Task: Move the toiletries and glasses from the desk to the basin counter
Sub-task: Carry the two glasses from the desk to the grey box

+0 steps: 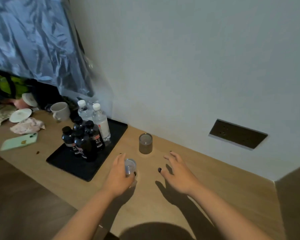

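Observation:
My left hand [119,175] is closed around a clear glass [130,166] just above the wooden desk [215,191], right of the black tray. A second glass [145,143], smoky and upright, stands on the desk farther back, near the wall. My right hand [177,172] hovers over the desk with fingers spread and nothing in it, a little to the right of and nearer than that second glass. The basin counter is out of view.
A black tray [109,134] holds several dark and clear bottles [87,135]. Left of it lie a white mug [60,110], a mint-green phone [19,141], crumpled tissue [27,127] and a mask [20,115]. A socket panel [237,134] sits on the wall.

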A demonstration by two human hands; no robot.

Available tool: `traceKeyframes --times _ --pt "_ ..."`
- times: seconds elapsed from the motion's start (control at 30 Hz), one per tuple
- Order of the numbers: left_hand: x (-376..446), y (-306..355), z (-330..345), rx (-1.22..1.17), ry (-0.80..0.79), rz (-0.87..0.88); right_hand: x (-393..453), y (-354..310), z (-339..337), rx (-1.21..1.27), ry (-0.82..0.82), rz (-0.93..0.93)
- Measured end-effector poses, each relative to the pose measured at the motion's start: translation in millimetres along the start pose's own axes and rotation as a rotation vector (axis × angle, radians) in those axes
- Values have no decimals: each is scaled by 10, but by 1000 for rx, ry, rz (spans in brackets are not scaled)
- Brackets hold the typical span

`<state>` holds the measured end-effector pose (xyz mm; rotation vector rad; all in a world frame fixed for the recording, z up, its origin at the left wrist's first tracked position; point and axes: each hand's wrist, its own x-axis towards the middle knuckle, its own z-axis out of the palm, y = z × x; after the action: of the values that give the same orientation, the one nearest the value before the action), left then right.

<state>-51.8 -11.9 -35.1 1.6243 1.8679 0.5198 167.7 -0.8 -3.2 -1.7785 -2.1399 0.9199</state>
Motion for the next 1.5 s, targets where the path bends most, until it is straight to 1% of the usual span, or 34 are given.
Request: traceKeyframes --times 0.07,0.17,0.23,0.3,0.37,0.5,0.63,0.73,0.87,1.0,1.07,1.17,1.23,1.27,1.33,1.4,1.47,1.5 --pt "198 -159 6 -12 -34 -24 280 -103 101 34 -18 35" --pt "406 -360 23 -74 -130 -80 687 -232 228 106 -27 124" --pt "528 -498 52 -130 -186 -48 961 -291 293 150 -13 185" --pt "635 -612 93 -133 -240 10 1240 -317 346 162 23 248" --pt "693 -666 139 -169 -268 24 1500 -317 394 169 67 295" --pt "752 -756 265 -249 -235 32 1882 -284 503 189 122 325" --pt "790 -878 337 -323 -218 22 2068 -215 657 197 126 329" --pt "814 -922 365 -366 -210 32 2143 -161 768 219 141 335" --pt "853 -940 395 -410 -165 43 2223 -107 889 279 220 347" --pt "912 -956 389 -486 -164 -5 2215 -65 871 308 252 331" --pt "949 -952 362 -546 -175 -31 2158 -66 826 354 305 353" --pt "990 -822 213 -701 -209 -61 1981 -79 692 588 430 515" --pt "1025 -693 105 -832 -237 -109 1801 -83 558 826 453 626" --pt "1044 -623 72 -898 -256 -129 1692 -58 493 956 455 650" --pt "1059 -432 29 -1049 -319 -150 1418 -39 347 1229 466 628" --pt "1055 -202 38 -1210 -370 -218 1109 -30 197 1501 496 578" --pt "1002 71 39 -1346 -420 -277 786 -34 47 1728 550 534" --pt "978 205 54 -1385 -458 -277 626 -30 -26 1810 590 509"
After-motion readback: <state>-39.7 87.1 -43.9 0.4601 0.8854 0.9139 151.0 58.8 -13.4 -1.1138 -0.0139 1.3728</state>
